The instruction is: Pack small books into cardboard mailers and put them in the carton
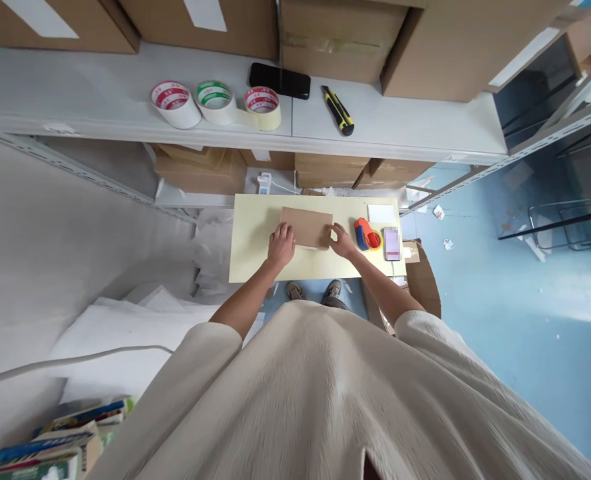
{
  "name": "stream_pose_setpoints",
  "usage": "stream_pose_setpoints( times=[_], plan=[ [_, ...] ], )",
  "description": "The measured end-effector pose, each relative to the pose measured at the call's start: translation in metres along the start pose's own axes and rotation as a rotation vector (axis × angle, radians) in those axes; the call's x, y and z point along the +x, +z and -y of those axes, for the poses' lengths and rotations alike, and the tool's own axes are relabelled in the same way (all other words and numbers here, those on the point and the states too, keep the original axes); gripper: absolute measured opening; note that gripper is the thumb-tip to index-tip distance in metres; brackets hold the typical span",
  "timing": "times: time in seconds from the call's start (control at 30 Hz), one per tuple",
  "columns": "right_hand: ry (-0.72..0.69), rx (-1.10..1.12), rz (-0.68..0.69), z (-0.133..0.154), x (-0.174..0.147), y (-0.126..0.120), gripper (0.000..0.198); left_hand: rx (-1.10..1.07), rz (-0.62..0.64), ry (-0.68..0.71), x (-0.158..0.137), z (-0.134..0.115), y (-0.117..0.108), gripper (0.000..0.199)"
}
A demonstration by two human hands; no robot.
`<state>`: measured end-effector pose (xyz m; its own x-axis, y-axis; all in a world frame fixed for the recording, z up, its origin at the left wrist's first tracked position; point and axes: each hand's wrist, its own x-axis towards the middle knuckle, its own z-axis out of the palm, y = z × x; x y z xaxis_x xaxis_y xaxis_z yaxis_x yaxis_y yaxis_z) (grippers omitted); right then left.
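Observation:
A small brown cardboard box [307, 227] lies on the pale yellow table in front of me. My left hand [281, 243] grips its left front corner, with the fingers curled on the top. At the box's right edge, the bent fingers of my right hand [342, 240] close on the side; the fingertips are partly hidden. To the right of that hand lies a red and blue tape dispenser [367, 235] with a yellow-edged roll. Beside it is a phone [391, 244] with a lit screen and a cable.
The yellow table [248, 257] stands against a metal shelf [110, 100]. On the shelf are several tape rolls [217, 103], a black phone [279, 80], a yellow box cutter [338, 110] and large cartons [343, 40]. White paper [381, 213] lies at the table's back right. White foam sheets [125, 333] are at left.

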<state>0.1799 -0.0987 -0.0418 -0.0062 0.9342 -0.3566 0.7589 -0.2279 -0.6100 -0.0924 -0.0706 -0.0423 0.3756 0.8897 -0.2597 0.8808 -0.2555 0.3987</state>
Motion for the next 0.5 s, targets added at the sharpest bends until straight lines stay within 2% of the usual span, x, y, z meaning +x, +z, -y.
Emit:
stream_pose_setpoints(
  times=[0.1,0.3,0.4,0.5],
  plan=[
    [0.085,-0.024,-0.059,-0.021,-0.007,-0.014,0.071,0.04,0.046,-0.008,0.003,-0.004,-0.001,0.067],
    [0.469,-0.22,-0.103,-0.076,-0.021,-0.046,0.048,0.094,0.046,-0.113,0.003,-0.022,0.001,0.079],
    [0.513,-0.251,-0.088,-0.097,-0.02,-0.052,0.044,0.086,0.036,-0.144,0.006,-0.034,0.002,0.079],
    [0.479,-0.258,-0.064,-0.111,-0.015,-0.049,0.043,0.071,0.026,-0.135,0.009,-0.045,0.004,0.075]
  ],
)
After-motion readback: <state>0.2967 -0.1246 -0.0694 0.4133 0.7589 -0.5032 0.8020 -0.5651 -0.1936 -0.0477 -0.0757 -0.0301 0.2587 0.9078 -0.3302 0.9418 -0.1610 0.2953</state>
